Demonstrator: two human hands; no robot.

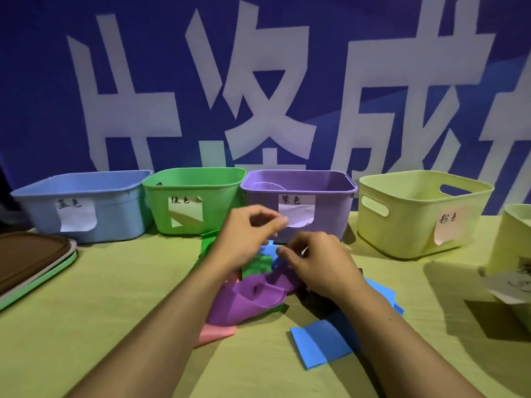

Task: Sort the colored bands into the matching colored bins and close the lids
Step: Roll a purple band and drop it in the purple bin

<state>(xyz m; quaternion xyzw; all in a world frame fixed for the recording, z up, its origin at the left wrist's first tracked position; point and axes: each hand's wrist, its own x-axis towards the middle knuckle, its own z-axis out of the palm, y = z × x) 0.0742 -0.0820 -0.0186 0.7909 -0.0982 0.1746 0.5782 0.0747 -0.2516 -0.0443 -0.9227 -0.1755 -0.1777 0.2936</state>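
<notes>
Yellow-green tablecloth holds band pile at centre, open bins at 12 o'clock. Left hand, right hand curled over pile; grasp unclear. Advice: separate one band, check colour before lifting.

Surface covered by yellow-green cloth. Along far edge, in row from left: blue bin, green bin, purple bin, pale yellow bin, each paper-labelled. Another pale bin cut off at right edge. Stacked lids set at left edge. Heap of coloured bands piled mid-surface; blue band laid apart, nearer near edge; pink band partly covered by heap.
</notes>
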